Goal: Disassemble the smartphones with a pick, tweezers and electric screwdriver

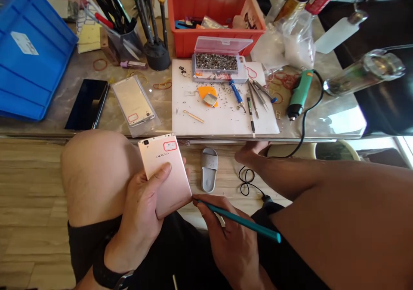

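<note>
A rose-gold phone [171,182], its back facing me, lies in my left hand [143,208], with the thumb pressed across the back. Near its top edge are a camera lens and a red-outlined sticker. My right hand [230,242] pinches a teal pen-like stick [245,222]; its near tip meets the phone's lower right corner, and whether it touches is too small to tell. On the table ahead lie a second gold phone [133,100] in a clear sleeve and a dark phone [87,105].
A white mat [226,124] carries a clear box of screws [217,62], a blue screwdriver [237,95], tweezers [258,94] and an orange pick [206,93]. Behind stands a red bin [216,36]. A blue crate [35,53] is left; a green electric screwdriver [300,94] and glass bottle [363,72] are right.
</note>
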Action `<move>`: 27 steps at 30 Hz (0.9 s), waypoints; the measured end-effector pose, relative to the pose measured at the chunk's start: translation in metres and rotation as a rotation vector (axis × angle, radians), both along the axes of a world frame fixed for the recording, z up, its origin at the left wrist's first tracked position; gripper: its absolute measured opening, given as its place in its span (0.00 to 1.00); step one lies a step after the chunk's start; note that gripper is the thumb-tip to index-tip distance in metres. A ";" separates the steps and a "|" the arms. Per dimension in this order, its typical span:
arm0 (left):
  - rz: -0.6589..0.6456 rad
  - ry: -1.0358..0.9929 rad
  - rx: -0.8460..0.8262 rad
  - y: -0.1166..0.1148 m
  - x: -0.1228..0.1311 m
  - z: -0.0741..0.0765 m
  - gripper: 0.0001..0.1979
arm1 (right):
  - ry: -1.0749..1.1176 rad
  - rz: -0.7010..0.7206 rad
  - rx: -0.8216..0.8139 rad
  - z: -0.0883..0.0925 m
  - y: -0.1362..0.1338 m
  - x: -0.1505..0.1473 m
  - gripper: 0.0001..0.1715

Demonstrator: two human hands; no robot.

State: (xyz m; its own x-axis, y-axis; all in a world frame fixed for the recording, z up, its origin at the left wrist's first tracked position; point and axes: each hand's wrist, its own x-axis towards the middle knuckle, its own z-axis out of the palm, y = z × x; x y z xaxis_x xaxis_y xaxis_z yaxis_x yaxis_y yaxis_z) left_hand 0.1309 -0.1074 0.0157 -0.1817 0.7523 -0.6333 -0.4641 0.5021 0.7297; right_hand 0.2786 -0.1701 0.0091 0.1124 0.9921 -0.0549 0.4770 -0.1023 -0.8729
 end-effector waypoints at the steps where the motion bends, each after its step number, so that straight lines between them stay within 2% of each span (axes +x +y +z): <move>1: -0.002 -0.009 0.001 0.000 -0.002 0.000 0.20 | 0.016 -0.001 -0.030 0.000 0.001 0.000 0.08; 4: -0.005 -0.042 -0.019 0.000 -0.005 0.001 0.19 | 0.135 -0.009 -0.152 0.001 0.006 0.001 0.07; 8: -0.012 -0.071 -0.090 0.000 -0.008 0.005 0.22 | 0.398 0.001 -0.329 0.004 0.010 0.008 0.11; 13: -0.055 -0.101 -0.113 0.000 -0.009 0.009 0.21 | 0.695 -0.070 -0.473 0.003 0.009 0.014 0.09; 18: -0.114 -0.123 -0.169 0.001 -0.009 0.011 0.21 | 0.799 -0.105 -0.516 0.002 0.010 0.015 0.09; 27: -0.118 -0.184 -0.158 0.003 -0.010 0.011 0.19 | 1.009 -0.145 -0.702 -0.001 0.018 0.019 0.17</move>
State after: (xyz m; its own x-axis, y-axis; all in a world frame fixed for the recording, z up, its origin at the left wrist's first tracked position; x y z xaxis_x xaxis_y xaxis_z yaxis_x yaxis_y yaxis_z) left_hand 0.1210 -0.1044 0.0267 0.0308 0.6508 -0.7586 -0.5129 0.6617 0.5468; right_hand 0.2980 -0.1518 0.0077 -0.1824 0.6946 -0.6959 -0.4316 -0.6925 -0.5781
